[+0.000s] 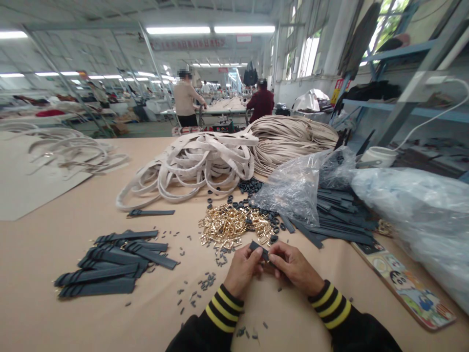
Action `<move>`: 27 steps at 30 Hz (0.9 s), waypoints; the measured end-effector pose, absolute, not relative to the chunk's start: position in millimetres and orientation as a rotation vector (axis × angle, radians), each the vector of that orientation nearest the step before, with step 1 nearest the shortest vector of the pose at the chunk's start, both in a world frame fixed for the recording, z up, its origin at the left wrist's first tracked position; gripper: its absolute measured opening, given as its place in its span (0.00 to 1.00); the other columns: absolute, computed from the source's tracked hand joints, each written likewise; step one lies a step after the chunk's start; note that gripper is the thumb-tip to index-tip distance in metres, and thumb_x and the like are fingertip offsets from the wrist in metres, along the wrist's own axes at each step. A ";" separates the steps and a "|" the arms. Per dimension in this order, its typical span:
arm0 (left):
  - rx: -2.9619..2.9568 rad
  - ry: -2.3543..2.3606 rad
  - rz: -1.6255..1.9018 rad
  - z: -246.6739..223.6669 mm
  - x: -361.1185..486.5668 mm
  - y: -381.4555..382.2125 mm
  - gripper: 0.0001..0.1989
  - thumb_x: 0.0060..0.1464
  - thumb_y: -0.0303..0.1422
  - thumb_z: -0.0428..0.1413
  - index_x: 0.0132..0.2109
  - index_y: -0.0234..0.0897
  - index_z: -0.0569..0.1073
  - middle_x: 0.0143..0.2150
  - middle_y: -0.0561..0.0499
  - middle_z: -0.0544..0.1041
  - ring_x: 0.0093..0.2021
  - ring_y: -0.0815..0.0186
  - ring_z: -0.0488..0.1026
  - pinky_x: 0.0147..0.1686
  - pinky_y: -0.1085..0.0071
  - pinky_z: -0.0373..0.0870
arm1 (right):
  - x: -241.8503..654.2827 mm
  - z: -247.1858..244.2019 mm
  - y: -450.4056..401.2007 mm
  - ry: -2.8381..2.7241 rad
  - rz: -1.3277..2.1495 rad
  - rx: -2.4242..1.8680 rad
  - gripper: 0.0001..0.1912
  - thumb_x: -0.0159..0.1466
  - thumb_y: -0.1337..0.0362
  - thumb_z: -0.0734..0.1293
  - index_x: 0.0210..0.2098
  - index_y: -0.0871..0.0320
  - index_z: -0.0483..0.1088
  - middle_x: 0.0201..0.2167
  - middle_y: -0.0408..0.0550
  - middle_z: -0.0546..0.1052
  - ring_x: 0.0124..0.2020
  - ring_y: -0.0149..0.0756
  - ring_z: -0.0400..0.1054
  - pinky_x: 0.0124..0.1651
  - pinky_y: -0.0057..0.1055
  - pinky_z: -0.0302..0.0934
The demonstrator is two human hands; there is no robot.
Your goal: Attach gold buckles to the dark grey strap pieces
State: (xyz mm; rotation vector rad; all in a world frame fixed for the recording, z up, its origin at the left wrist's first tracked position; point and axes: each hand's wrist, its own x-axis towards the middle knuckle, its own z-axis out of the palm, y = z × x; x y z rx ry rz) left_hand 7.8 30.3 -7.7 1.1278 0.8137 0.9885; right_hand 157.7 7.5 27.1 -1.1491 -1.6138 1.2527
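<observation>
Two hands, left hand [242, 272] and right hand [293, 266], both pinching one dark strap [259, 250], one heap of gold buckles [230, 228] beyond.

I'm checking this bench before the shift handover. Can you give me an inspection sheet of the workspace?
Surface: tan table, a pale sheet at its far left.
Job's things: dark strap piece held between both hands; gold buckles heaped just beyond; stack of dark straps to the left.
Clutter: small dark scraps, black rings, beige strap piles, clear plastic bags, cartoon-printed board.
Hands: left hand and right hand both pinch the strap piece.
Cables: white cable running to a white cup.
Surroundings: blue shelving on the right; two people at a far table.
</observation>
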 end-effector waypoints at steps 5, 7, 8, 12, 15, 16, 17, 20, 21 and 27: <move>1.270 0.934 0.995 -3.3 7.8 31.5 0.15 0.48 0.41 0.51 0.28 0.31 0.64 0.21 0.55 0.64 0.19 0.75 0.61 0.19 0.78 0.58 | 160.4 23.6 9.3 -1.569 1.296 -1.215 0.11 0.57 0.57 0.62 0.28 0.60 0.60 0.19 0.38 0.65 0.17 0.25 0.61 0.20 0.22 0.53; 1.352 1.005 0.992 0.5 8.7 30.5 0.13 0.49 0.40 0.50 0.28 0.32 0.64 0.21 0.55 0.65 0.20 0.73 0.62 0.20 0.76 0.59 | 160.4 21.5 9.5 -1.569 1.279 -1.246 0.11 0.57 0.58 0.62 0.27 0.60 0.60 0.18 0.38 0.65 0.17 0.25 0.61 0.19 0.21 0.52; 1.393 1.037 0.993 1.6 9.4 29.8 0.12 0.49 0.39 0.50 0.27 0.32 0.64 0.21 0.54 0.65 0.21 0.72 0.63 0.21 0.76 0.59 | 160.0 20.7 9.4 -1.569 1.271 -1.265 0.11 0.57 0.58 0.62 0.27 0.60 0.60 0.17 0.37 0.65 0.16 0.25 0.60 0.19 0.21 0.52; 1.575 1.152 0.994 0.3 13.2 26.6 0.08 0.47 0.34 0.51 0.26 0.33 0.64 0.23 0.53 0.65 0.26 0.70 0.63 0.26 0.74 0.60 | 156.8 18.4 8.7 -1.553 1.244 -1.344 0.09 0.56 0.61 0.62 0.26 0.59 0.58 0.15 0.36 0.64 0.15 0.24 0.60 0.17 0.20 0.51; 1.687 1.237 1.033 -2.5 16.3 22.7 0.06 0.48 0.32 0.50 0.27 0.34 0.62 0.26 0.52 0.64 0.29 0.69 0.62 0.29 0.72 0.59 | 154.4 17.4 8.7 -1.511 1.215 -1.386 0.07 0.56 0.63 0.61 0.27 0.58 0.56 0.16 0.35 0.64 0.14 0.24 0.60 0.16 0.20 0.50; 1.715 1.257 1.055 -3.0 17.2 21.1 0.06 0.49 0.32 0.49 0.27 0.34 0.62 0.27 0.52 0.64 0.29 0.68 0.62 0.30 0.72 0.59 | 153.9 17.3 8.6 -1.500 1.207 -1.394 0.07 0.56 0.63 0.61 0.27 0.58 0.55 0.17 0.35 0.64 0.14 0.24 0.59 0.16 0.20 0.49; 1.739 1.268 1.075 -3.4 17.9 19.5 0.06 0.50 0.31 0.48 0.28 0.35 0.62 0.27 0.52 0.64 0.30 0.68 0.62 0.31 0.72 0.59 | 153.7 17.3 8.5 -1.495 1.203 -1.393 0.07 0.56 0.63 0.60 0.27 0.58 0.55 0.17 0.35 0.64 0.14 0.23 0.59 0.16 0.20 0.49; 1.765 1.262 1.108 -4.1 18.7 15.4 0.04 0.52 0.30 0.46 0.30 0.35 0.61 0.28 0.52 0.65 0.31 0.69 0.62 0.31 0.72 0.58 | 154.9 16.7 7.6 -1.506 1.274 -1.338 0.07 0.57 0.62 0.60 0.29 0.58 0.56 0.20 0.36 0.65 0.17 0.24 0.61 0.18 0.20 0.52; 1.761 1.250 1.113 -4.5 18.5 14.8 0.03 0.52 0.30 0.46 0.31 0.35 0.61 0.28 0.52 0.65 0.30 0.69 0.62 0.31 0.72 0.58 | 155.9 16.1 7.5 -1.509 1.322 -1.307 0.08 0.57 0.62 0.61 0.30 0.58 0.56 0.21 0.37 0.65 0.18 0.24 0.62 0.19 0.21 0.53; 1.693 1.143 1.135 -5.4 17.4 18.2 0.02 0.50 0.29 0.47 0.30 0.35 0.61 0.26 0.54 0.65 0.28 0.71 0.62 0.28 0.74 0.59 | 161.0 13.0 7.5 -1.462 1.423 -1.253 0.13 0.56 0.57 0.63 0.30 0.57 0.55 0.21 0.37 0.66 0.17 0.24 0.62 0.18 0.20 0.52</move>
